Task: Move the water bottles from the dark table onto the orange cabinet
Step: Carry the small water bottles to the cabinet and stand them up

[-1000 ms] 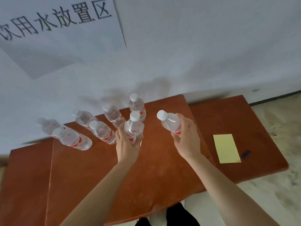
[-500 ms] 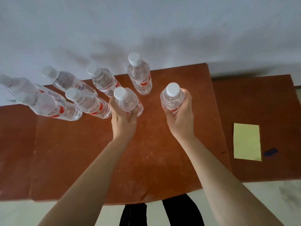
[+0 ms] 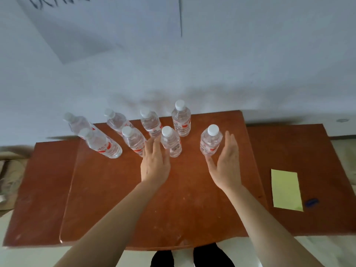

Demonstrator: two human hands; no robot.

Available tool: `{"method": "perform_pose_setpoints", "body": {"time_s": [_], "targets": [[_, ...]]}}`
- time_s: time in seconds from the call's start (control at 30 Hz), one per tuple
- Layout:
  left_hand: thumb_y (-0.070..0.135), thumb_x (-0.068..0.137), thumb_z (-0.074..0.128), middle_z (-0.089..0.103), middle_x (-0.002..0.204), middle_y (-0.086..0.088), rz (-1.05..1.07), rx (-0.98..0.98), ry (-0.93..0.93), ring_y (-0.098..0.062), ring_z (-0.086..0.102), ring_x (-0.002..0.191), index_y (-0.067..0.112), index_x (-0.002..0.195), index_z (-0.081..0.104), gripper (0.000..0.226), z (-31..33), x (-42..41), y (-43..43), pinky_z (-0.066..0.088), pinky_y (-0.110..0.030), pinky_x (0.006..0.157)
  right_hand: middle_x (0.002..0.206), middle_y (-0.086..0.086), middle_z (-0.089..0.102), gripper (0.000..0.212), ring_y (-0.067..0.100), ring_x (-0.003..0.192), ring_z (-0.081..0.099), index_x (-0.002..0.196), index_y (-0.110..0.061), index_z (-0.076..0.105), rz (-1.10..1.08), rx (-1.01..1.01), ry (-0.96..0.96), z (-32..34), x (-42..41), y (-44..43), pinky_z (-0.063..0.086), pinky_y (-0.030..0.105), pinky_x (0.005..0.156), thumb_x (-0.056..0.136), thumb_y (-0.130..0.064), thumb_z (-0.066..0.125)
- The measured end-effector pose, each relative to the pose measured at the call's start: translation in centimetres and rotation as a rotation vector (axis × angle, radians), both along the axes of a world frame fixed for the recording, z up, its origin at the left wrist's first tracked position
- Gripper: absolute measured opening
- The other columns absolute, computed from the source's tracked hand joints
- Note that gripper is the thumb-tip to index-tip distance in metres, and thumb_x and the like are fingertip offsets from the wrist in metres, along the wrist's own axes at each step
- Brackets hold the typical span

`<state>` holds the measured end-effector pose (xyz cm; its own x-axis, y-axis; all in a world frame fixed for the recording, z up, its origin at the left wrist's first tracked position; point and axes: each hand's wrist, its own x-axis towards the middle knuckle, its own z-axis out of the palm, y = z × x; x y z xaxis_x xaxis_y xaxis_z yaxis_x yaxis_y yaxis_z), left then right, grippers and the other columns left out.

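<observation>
Several clear water bottles with white caps and red labels stand upright on the orange cabinet near the wall. My left hand lies open with straight fingers just left of one front bottle, holding nothing. My right hand is open too, palm turned toward the rightmost bottle, its fingers a little apart from it. The other bottles, such as the back one and the far left one, stand in two rows behind and to the left.
A yellow sheet and a small blue object lie on the right cabinet section. A white wall with a paper sign rises right behind the bottles. Pale floor shows below the front edge.
Both hands let go of the two front bottles, which now stand on the cabinet. The fingers straightened and the hands drew back slightly. The view tilted up.
</observation>
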<state>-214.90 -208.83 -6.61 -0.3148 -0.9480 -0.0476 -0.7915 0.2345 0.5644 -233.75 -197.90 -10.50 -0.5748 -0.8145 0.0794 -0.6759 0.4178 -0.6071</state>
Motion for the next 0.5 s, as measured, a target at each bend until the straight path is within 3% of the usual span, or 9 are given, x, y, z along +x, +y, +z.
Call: {"method": "perform_pose_setpoints", "body": {"time_s": [0.1, 0.2, 0.37, 0.5], "targets": [[0.033, 0.102, 0.048, 0.042, 0.146, -0.006, -0.116, -0.213, -0.033, -0.032, 0.047, 0.131, 0.021, 0.142, 0.041, 0.042, 5.4, 2.4, -1.0, 0.054, -0.055, 0.089, 0.165, 0.022, 0.019, 0.070, 0.040, 0.151, 0.025, 0.160, -0.016, 0.017, 0.026, -0.083, 0.157, 6.4, -0.5, -1.3, 0.031, 0.059, 0.118, 0.105, -0.049, 0.044], [0.042, 0.103, 0.036, 0.041, 0.151, -0.014, -0.105, -0.432, -0.092, -0.036, 0.036, 0.141, 0.022, 0.146, 0.042, 0.048, 13.5, 5.0, -2.6, 0.043, -0.060, 0.104, 0.164, 0.022, 0.022, 0.064, 0.041, 0.150, 0.026, 0.158, -0.015, 0.025, 0.120, -0.209, 0.297, 15.1, -0.2, -4.2, 0.031, 0.061, 0.116, 0.105, -0.050, 0.036], [0.051, 0.104, 0.027, 0.025, 0.161, -0.019, 0.099, -0.730, -0.291, -0.038, 0.018, 0.150, 0.024, 0.154, 0.034, 0.057, 27.0, 11.5, -2.5, 0.023, -0.063, 0.117, 0.165, 0.020, 0.023, 0.062, 0.039, 0.152, 0.023, 0.158, -0.018, 0.030, 0.372, -0.438, 0.501, 27.9, 2.7, -9.0, 0.023, 0.061, 0.120, 0.105, -0.050, 0.037], [0.052, 0.104, 0.029, 0.015, 0.164, -0.018, 0.308, -0.796, -0.374, -0.037, 0.010, 0.152, 0.024, 0.156, 0.030, 0.059, 31.7, 18.3, 2.3, 0.019, -0.065, 0.117, 0.165, 0.019, 0.022, 0.062, 0.038, 0.153, 0.020, 0.157, -0.018, 0.030, 0.505, -0.550, 0.497, 32.0, 8.3, -10.4, 0.020, 0.061, 0.122, 0.105, -0.050, 0.039]]}}
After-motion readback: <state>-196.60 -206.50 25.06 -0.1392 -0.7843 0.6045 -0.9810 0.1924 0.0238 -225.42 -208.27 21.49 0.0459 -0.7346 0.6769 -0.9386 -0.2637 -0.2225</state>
